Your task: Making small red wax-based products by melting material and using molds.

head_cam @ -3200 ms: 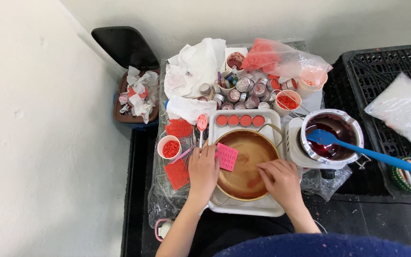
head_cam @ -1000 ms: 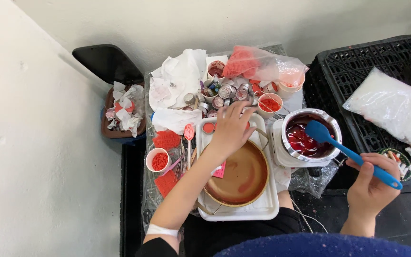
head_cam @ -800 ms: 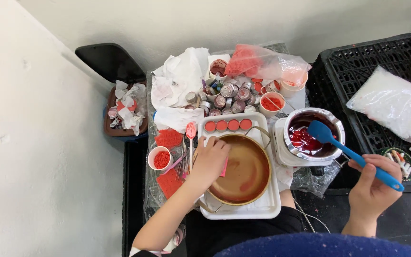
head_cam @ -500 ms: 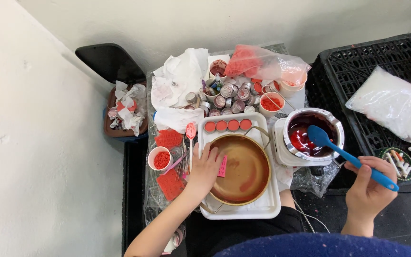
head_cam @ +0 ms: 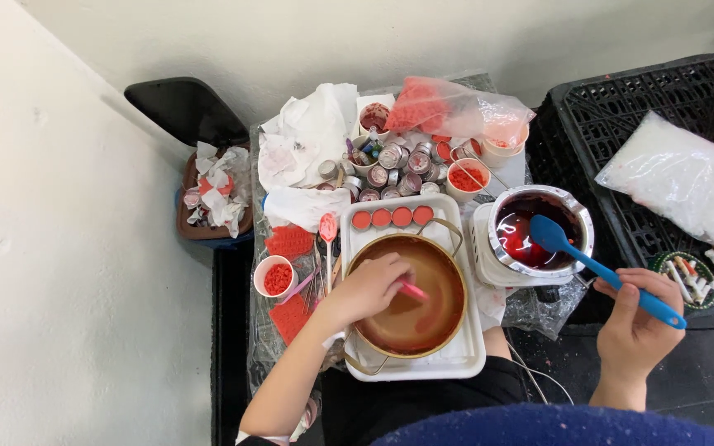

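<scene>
My left hand (head_cam: 367, 289) reaches over the rim of a round metal pan (head_cam: 444, 318) of brown-orange liquid and holds a small pink piece (head_cam: 413, 290) above it. The pan sits on a white tray (head_cam: 473, 363), with several red-filled round tins (head_cam: 392, 217) in a row at the tray's far edge. My right hand (head_cam: 640, 322) grips the handle of a blue spatula (head_cam: 576, 252), whose blade rests in a metal melting pot (head_cam: 578, 216) of dark red liquid.
Behind the tray lie crumpled tissues (head_cam: 307, 144), a heap of small empty tins (head_cam: 390, 165), cups of red pellets (head_cam: 276, 276) and a plastic bag of red material (head_cam: 448, 107). A black crate (head_cam: 621, 116) holds a white bag (head_cam: 687, 182) at right. A waste bin (head_cam: 208, 194) stands at left.
My left hand came back from the row of tins and moved over the pan with the pink piece. My right hand keeps hold of the spatula, its blade shifted slightly in the pot.
</scene>
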